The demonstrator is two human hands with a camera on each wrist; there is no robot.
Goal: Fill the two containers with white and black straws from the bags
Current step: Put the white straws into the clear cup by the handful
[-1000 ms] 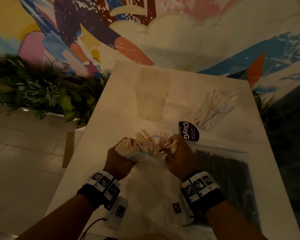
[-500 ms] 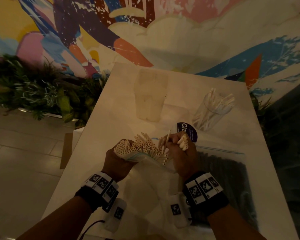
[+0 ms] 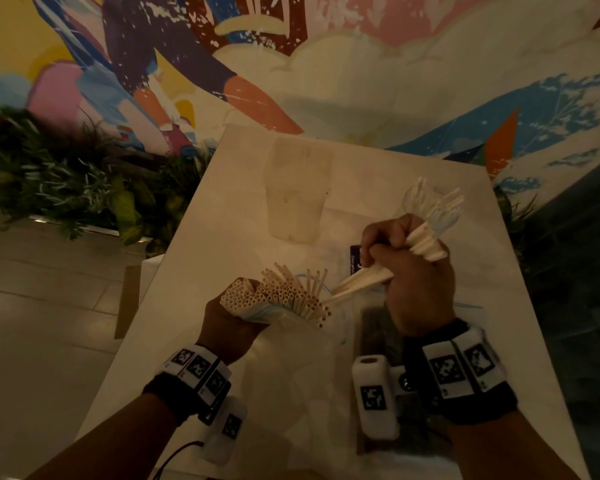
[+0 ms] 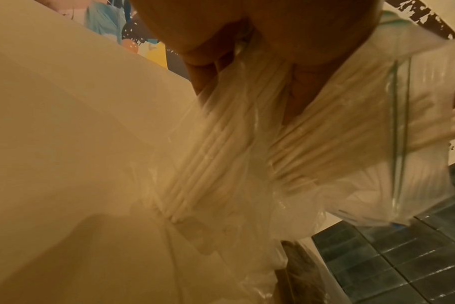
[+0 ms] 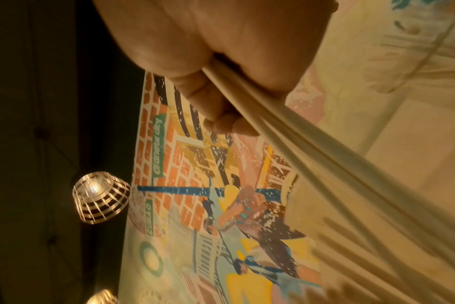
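My left hand (image 3: 234, 318) grips the clear bag of white straws (image 3: 281, 299) near its open mouth, straw ends sticking up; in the left wrist view its fingers (image 4: 208, 67) wrap the bag (image 4: 312, 164). My right hand (image 3: 409, 271) grips a bundle of white straws (image 3: 426, 242) pulled up out of the bag; the right wrist view shows the same bundle (image 5: 312, 144) running through the fist. Just beyond the right hand stands a clear container (image 3: 433, 206) with white straws in it. A second clear container (image 3: 297, 192) stands at the table's far middle. The bag of black straws (image 3: 381, 334) lies under my right wrist.
The white table (image 3: 194, 271) has its left edge close to my left hand, with tiled floor (image 3: 49, 323) below. Green plants (image 3: 66, 181) line the painted mural wall (image 3: 326, 64) behind. A dark round label (image 3: 355, 261) lies by the right hand.
My right hand has pulled a bundle of white straws out of the bag and lifted it up and right toward the container with straws. The left hand still holds the bag.
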